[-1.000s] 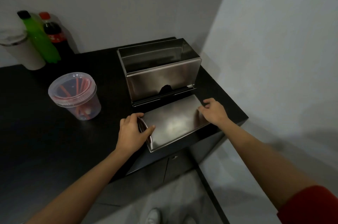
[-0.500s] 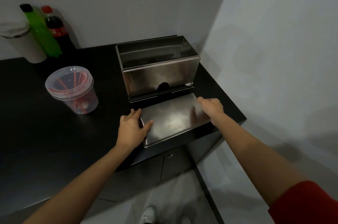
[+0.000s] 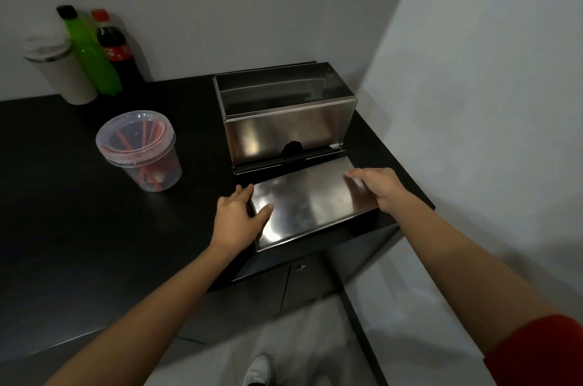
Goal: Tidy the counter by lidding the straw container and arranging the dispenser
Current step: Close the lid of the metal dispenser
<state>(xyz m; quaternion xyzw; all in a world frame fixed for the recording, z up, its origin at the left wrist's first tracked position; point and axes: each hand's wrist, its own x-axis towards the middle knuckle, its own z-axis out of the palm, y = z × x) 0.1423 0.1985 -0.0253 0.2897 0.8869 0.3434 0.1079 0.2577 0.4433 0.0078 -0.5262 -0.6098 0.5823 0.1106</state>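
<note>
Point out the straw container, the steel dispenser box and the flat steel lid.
straw container (image 3: 148, 174): head view, clear side wall.
steel dispenser box (image 3: 284, 133): head view, front face.
flat steel lid (image 3: 309, 205): head view, top surface between the hands.

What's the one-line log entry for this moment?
straw container: lidded | dispenser: open-topped | steel lid: flat on counter, front of dispenser | left hand, right hand: on lid ends

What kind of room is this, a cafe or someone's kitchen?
Probably a small drinks counter or pantry corner, though I can't be sure. A steel dispenser stands on a black counter, beside a lidded tub of red straws, with soda bottles at the wall.
</note>
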